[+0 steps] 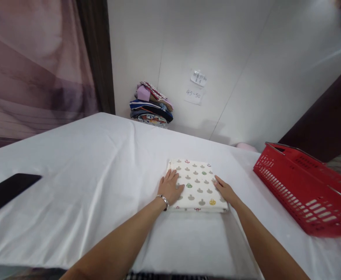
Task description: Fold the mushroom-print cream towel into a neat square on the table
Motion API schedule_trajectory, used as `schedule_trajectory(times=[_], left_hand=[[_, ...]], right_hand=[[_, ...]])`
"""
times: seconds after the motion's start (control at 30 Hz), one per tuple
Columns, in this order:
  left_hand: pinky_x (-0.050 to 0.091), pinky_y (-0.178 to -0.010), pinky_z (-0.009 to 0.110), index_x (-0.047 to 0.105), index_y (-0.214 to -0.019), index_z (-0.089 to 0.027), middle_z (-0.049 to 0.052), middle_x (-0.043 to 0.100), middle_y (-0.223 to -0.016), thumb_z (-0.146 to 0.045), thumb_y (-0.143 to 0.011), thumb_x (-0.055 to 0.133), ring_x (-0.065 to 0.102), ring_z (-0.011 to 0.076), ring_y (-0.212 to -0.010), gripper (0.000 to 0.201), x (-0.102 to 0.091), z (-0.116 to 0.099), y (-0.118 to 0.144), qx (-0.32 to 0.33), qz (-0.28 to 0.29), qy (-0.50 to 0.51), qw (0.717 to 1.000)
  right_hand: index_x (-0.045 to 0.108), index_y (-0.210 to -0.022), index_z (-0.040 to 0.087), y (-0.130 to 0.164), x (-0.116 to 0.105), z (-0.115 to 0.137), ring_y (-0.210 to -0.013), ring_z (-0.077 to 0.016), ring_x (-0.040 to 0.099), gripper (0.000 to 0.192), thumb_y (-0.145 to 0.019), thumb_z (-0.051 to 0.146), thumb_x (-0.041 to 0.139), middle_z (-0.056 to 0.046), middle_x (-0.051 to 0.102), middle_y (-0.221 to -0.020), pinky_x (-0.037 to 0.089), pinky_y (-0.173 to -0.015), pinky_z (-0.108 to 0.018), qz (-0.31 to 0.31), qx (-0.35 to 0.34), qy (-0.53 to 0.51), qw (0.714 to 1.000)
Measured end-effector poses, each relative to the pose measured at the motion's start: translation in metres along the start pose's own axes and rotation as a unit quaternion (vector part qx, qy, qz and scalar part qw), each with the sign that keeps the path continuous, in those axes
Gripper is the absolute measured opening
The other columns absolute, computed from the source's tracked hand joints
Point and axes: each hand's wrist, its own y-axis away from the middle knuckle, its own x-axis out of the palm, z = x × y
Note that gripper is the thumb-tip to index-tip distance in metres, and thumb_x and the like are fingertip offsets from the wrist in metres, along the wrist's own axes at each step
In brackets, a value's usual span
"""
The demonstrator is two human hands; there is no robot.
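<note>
A folded white cloth (pixel 193 184) with grey, green, red and yellow mushroom prints lies in a neat rectangle on the white-covered table (pixel 106 175). My left hand (pixel 170 188) rests flat on its left side, fingers spread and pointing away from me, with a silver bracelet at the wrist. At the cloth's right edge lies my right hand (pixel 225 190), its fingers extended over the border and its thumb side partly hidden. Neither hand is wrapped around the fabric.
A red plastic basket (pixel 304 186) stands at the table's right. Toward the left edge lies a flat black object (pixel 7 190). Beyond the far edge is a stack of folded fabrics (pixel 151 105) against the wall, near paper labels (pixel 195 91). A pinkish curtain (pixel 36 70) hangs at left.
</note>
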Motion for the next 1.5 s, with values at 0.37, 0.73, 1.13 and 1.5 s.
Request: schedule_trajectory(times=[0.37, 0.73, 1.13, 1.5], left_hand=[[0.027, -0.107, 0.034, 0.031, -0.133, -0.011, 0.014, 0.03, -0.142, -0.028, -0.079, 0.048, 0.03, 0.0223, -0.13, 0.059, -0.005, 0.003, -0.003, -0.141, -0.122, 0.126, 0.974], [0.049, -0.078, 0.029, 0.039, -0.127, -0.023, 0.004, 0.056, -0.112, -0.029, -0.078, 0.052, 0.058, 0.0155, -0.089, 0.051, 0.021, -0.035, 0.068, -0.035, -0.069, 0.204, 0.976], [0.045, -0.084, 0.027, 0.062, -0.105, -0.021, 0.001, 0.066, -0.101, -0.025, -0.077, 0.053, 0.06, 0.0162, -0.087, 0.03, -0.009, 0.009, -0.012, -0.075, -0.057, 0.156, 0.983], [0.048, -0.072, 0.024, 0.061, -0.105, -0.019, 0.0, 0.064, -0.093, -0.02, -0.071, 0.056, 0.056, 0.0106, -0.07, 0.035, 0.006, 0.02, -0.018, -0.017, -0.102, 0.232, 0.967]], right_hand=[[0.047, -0.128, 0.018, 0.072, 0.02, -0.012, -0.118, -0.0257, 0.048, 0.069, -0.069, 0.049, 0.059, -0.007, 0.049, -0.13, 0.043, -0.096, -0.037, -0.103, 0.026, -0.163, 0.981], [0.039, -0.133, 0.02, 0.016, -0.005, 0.006, -0.129, -0.0227, 0.031, 0.061, -0.078, 0.049, 0.039, -0.008, 0.037, -0.139, 0.026, -0.106, -0.039, -0.192, -0.121, 0.012, 0.974], [0.056, -0.117, 0.022, 0.122, 0.043, 0.007, -0.122, -0.0225, 0.041, 0.037, -0.087, 0.034, 0.038, -0.007, 0.052, -0.127, 0.025, -0.106, -0.045, -0.08, -0.3, 0.143, 0.94], [0.058, -0.112, 0.022, 0.118, 0.049, -0.002, -0.11, -0.0237, 0.051, 0.029, -0.086, 0.03, 0.046, -0.008, 0.059, -0.117, 0.038, -0.094, -0.047, -0.16, -0.371, 0.131, 0.905]])
